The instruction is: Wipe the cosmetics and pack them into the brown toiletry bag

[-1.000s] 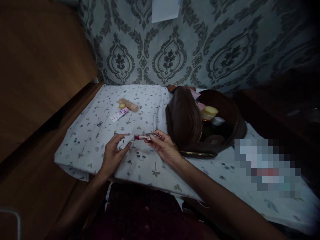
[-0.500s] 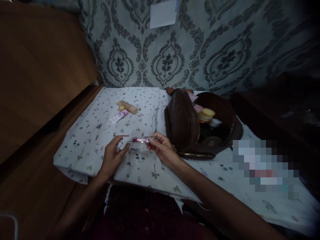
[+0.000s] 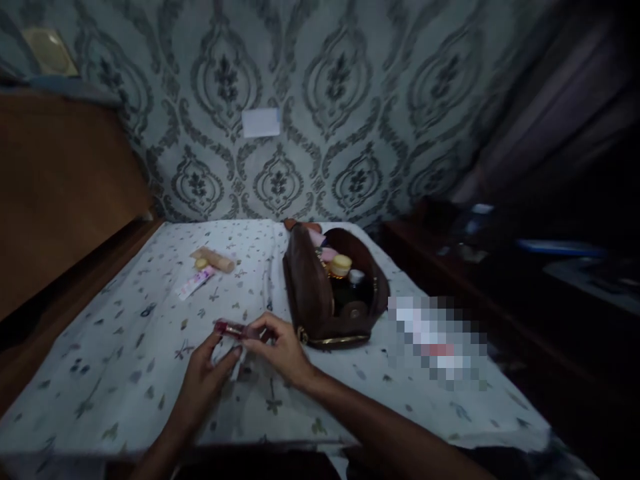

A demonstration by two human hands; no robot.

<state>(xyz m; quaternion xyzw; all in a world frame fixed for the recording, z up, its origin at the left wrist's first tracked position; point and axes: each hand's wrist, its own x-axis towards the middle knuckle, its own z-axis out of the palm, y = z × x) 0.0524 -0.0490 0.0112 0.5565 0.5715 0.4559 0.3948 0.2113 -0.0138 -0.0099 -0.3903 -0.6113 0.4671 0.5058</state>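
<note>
My right hand (image 3: 281, 348) pinches one end of a small clear lip gloss tube (image 3: 229, 328) with dark red contents. The tube lies nearly level, its far end pointing left. My left hand (image 3: 206, 367) is closed on a white tissue or cloth (image 3: 236, 368), partly hidden by the fingers, just beneath the tube. Its fingertips are close to the tube; blur hides whether they touch it. Right of my hands stands an open brown handbag (image 3: 306, 287). A yellow-lidded jar (image 3: 341, 265), a white-capped bottle (image 3: 356, 276) and pink items show inside it.
On the patterned white cloth (image 3: 125, 347) lie a beige tube (image 3: 217, 259), a small yellow round item (image 3: 201, 264) and a white-and-purple tube (image 3: 196, 283). A pixelated object (image 3: 440, 343) lies at right. A wooden panel (image 3: 65, 180) borders the left, wallpaper the back.
My view has tilted up and shifted right, so everything sits lower and more to the left. The lip gloss has turned slightly, its left end now higher, and my left hand is lower beneath it.
</note>
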